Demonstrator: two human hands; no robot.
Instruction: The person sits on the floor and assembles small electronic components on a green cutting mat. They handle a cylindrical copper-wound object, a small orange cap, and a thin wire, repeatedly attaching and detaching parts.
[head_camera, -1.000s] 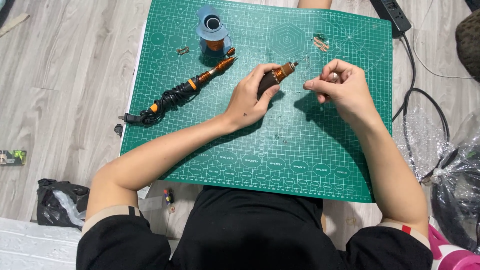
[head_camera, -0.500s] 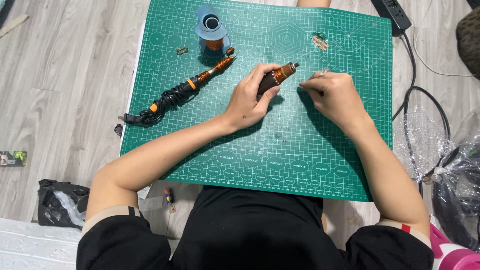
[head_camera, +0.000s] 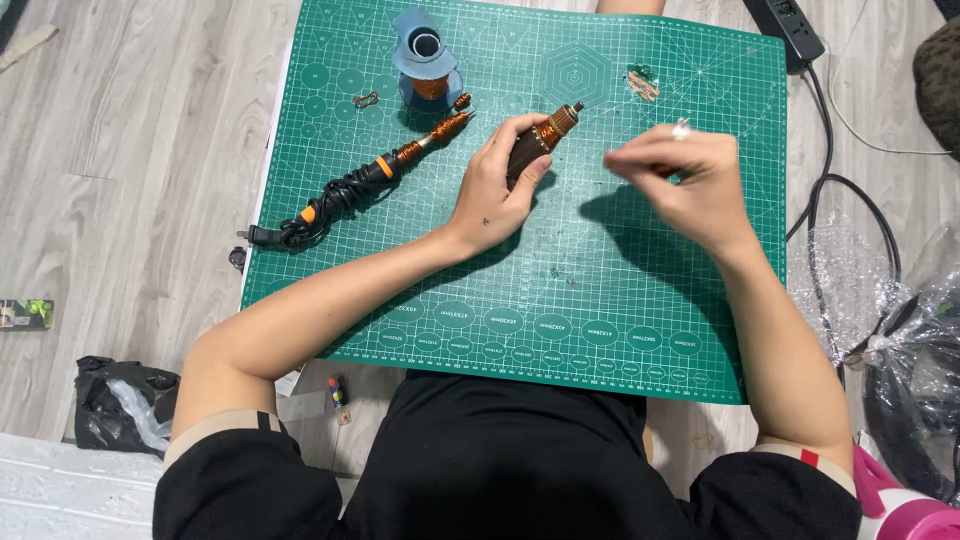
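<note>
My left hand grips a dark brown tool handle with a copper-wound tip, held just over the green cutting mat. My right hand hovers to the right of the tip, fingers pinched together; whatever it pinches is too thin to make out. A ring shows on one finger. A soldering iron with an orange and black grip and a bundled cord lies left of my left hand. A spool of copper wire with blue flanges stands at the mat's far edge.
Small copper bits lie at the mat's far right, a small clip sits left of the spool. A power strip and black cables run on the right, beside clear plastic bags. A black bag lies on the wood floor at left.
My right hand dropped toward the mat, then lifted and shifted slightly right, keeping its fingers pinched. My left hand stayed on the tool handle.
</note>
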